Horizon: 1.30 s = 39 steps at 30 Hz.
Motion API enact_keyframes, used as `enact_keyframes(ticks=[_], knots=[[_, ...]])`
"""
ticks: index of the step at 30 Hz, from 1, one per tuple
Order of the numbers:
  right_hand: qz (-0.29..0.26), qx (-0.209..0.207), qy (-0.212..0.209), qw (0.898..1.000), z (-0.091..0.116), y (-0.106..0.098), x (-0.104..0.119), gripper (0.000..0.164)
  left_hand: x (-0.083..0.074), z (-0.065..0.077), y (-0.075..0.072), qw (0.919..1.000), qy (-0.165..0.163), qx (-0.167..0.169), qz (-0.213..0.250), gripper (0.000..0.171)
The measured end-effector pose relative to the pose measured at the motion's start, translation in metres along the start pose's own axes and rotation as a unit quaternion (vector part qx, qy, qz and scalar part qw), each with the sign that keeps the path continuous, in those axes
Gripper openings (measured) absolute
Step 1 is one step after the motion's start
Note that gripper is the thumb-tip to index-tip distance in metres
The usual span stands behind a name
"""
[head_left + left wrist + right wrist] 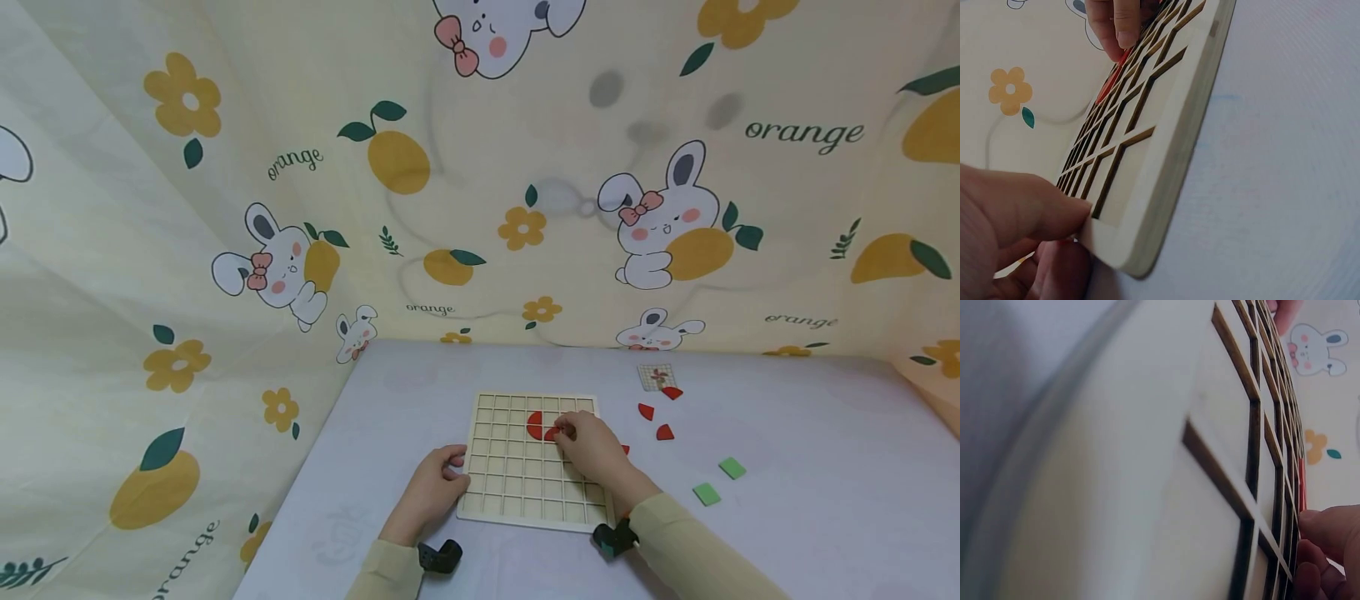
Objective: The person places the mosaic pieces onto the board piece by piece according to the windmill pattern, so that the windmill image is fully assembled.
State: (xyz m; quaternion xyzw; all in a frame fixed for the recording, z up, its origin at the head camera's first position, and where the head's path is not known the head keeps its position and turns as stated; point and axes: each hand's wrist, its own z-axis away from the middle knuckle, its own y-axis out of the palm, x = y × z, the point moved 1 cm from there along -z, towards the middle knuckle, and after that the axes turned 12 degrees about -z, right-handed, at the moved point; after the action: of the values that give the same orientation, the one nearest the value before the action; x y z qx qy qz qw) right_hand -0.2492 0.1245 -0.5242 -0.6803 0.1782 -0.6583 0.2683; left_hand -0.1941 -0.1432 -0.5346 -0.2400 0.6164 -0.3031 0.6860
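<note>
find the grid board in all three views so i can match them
Head: the grid board lies below centre.
Left wrist: the board slants from low centre up to the top edge.
Right wrist: the board fills much of the picture.
Shared landmark: red pieces on it, by the right hand.

The word "orange" (805,133) can be read in dark script at five spots on the cloth (480,158).

Left hand (429,490) — gripping; right hand (589,447) — pinching.
</note>
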Motion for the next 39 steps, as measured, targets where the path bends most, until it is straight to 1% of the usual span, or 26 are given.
enact_keyframes(ticks=[9,20,24,27,30,33,36,39], knots=[[-0.006,0.001,-0.002,1.000,-0.002,0.000,0.000,0.016,-0.001,0.000,0.000,1.0000,-0.006,-0.002,-0.003,0.048],[-0.021,0.006,0.011,1.000,-0.007,-0.001,-0.003,0.014,0.000,0.000,0.000,1.0000,-0.007,-0.001,-0.002,0.048],[-0.025,0.004,0.014,1.000,-0.005,-0.001,-0.004,0.016,0.000,0.000,0.001,1.0000,-0.009,-0.001,0.000,0.048],[-0.034,0.011,0.014,0.999,-0.001,-0.004,-0.001,0.018,0.000,0.000,0.001,0.9999,-0.014,-0.001,0.000,0.048],[-0.047,0.017,0.024,0.998,0.004,-0.011,0.003,0.023,0.001,-0.001,0.001,0.9998,-0.018,-0.002,-0.003,0.048],[-0.051,0.017,0.038,0.998,0.008,-0.025,0.000,0.028,0.001,-0.001,0.001,0.9998,-0.020,-0.001,-0.006,0.049],[-0.050,0.008,0.048,0.998,0.008,-0.042,-0.012,0.032,0.000,-0.001,0.000,0.9998,-0.016,-0.001,-0.008,0.049],[-0.050,-0.005,0.057,0.997,0.008,-0.060,-0.029,0.035,0.000,-0.001,0.000,0.9999,-0.012,-0.001,-0.007,0.049]])
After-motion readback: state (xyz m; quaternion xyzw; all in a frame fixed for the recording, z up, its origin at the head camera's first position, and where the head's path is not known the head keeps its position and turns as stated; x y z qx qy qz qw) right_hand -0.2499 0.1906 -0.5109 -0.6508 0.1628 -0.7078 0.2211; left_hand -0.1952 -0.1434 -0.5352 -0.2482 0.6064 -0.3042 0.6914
